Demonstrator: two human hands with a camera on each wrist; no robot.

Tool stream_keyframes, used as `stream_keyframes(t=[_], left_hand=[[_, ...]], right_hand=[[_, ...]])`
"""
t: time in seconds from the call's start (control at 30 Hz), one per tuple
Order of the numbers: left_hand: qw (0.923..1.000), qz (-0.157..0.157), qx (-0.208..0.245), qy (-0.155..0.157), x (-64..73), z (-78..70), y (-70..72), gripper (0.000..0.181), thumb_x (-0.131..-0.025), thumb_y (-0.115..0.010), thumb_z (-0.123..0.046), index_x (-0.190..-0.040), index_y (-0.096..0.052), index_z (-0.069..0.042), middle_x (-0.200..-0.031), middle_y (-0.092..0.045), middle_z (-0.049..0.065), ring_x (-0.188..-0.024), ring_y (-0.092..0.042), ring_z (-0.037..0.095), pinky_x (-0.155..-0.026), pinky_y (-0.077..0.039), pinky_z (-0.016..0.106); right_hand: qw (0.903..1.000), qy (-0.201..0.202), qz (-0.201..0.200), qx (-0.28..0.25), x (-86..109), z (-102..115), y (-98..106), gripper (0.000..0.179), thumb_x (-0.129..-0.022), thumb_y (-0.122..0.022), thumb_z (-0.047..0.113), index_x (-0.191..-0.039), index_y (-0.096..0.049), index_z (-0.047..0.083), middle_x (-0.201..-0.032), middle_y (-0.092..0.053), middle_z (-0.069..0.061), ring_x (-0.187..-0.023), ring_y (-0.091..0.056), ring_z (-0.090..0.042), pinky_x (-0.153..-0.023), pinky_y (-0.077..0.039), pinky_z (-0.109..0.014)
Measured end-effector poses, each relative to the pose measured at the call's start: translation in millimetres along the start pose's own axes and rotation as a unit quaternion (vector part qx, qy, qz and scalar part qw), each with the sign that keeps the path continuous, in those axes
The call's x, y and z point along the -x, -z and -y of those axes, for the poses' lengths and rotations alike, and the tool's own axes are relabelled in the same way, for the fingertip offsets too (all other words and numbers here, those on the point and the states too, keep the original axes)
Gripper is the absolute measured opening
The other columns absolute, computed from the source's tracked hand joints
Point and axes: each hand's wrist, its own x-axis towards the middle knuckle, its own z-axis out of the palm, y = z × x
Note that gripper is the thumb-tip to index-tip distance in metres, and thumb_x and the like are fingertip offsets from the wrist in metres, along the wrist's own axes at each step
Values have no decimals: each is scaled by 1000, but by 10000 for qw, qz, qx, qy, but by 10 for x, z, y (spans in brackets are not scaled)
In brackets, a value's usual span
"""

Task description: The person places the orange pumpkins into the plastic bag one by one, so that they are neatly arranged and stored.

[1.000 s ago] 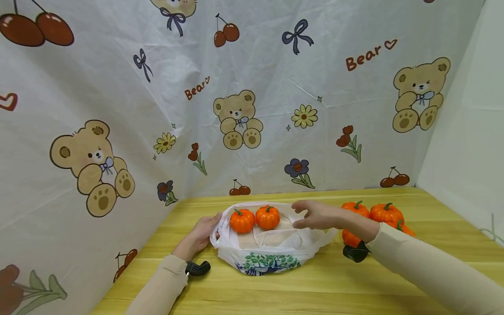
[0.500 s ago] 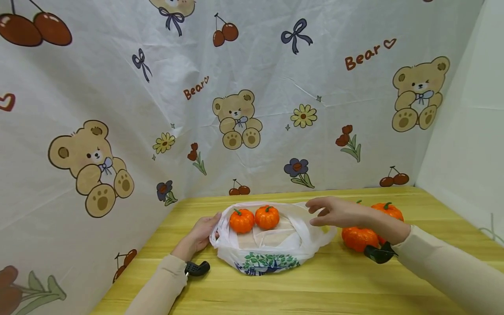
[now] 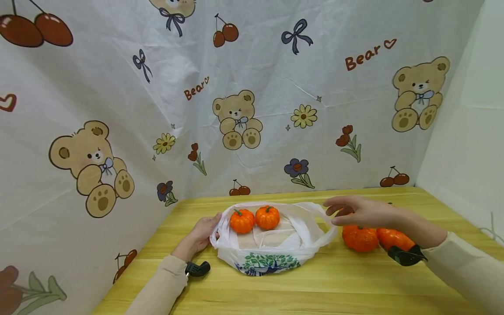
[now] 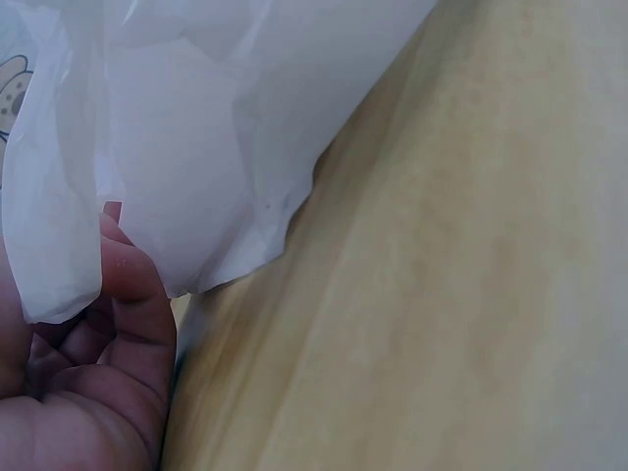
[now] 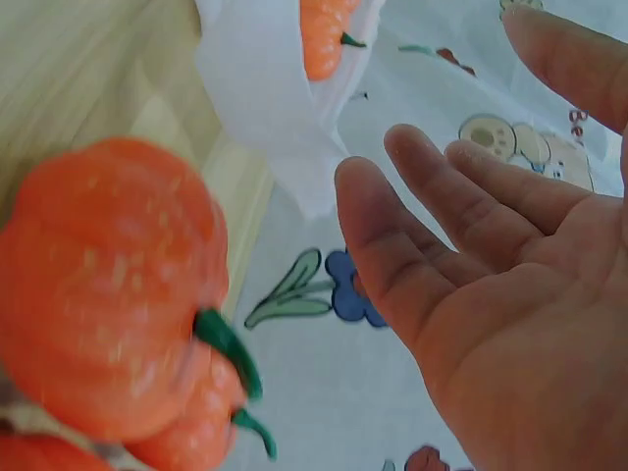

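Observation:
A white plastic bag (image 3: pixel 267 264) with a green tree print lies with its mouth spread in the middle of the table. Inside its left part sit two small orange pumpkins (image 3: pixel 242 221) with green stems. My left hand (image 3: pixel 204 231) pinches the bag's left edge; in the left wrist view the thin plastic (image 4: pixel 186 137) passes between thumb and curled fingers. Over the bag's right handle hovers my right hand (image 3: pixel 354 211), holding nothing, its fingers spread in the right wrist view. Near it sit more orange pumpkins (image 3: pixel 360 239), partly hidden by the right hand and forearm.
The wooden table (image 3: pixel 275 295) meets a bear-print cloth (image 3: pixel 260 166) at the back and left. A white wall (image 3: pixel 460 144) stands on the right. Black wrist devices (image 3: pixel 197 268) sit at both cuffs.
My right hand has moved right, from above the bag's inside to beyond its right handle, near the loose pumpkins. My left hand stays on the bag's edge.

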Motion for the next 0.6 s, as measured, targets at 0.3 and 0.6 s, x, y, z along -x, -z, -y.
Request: stream_keyframes(t=[0.3,0.6], left_hand=[[9999,-106,-2,-7,25,-16,-3,48,-108,-49,-46,-107,-64,0,-73,-62,-2,-55,-55,6,-53,-51,20],[10000,-50,61,23,27,-12,-9,52,-104,-55,-52,-105,-64,-1,-75,-62,-2,-55,-55,6,-53,-51,19]], right_hand=[[9996,125,-231,48,209,-260,195,61,-101,-68,30,-152,-43,6,-138,-62,-16,-121,-64,-23,-88,-56,-25],[9984,214,-498,138,500,-517,429,58,-103,-64,22,-153,-40,3,-144,-56,-27,-114,-61,7,-86,-58,-22]])
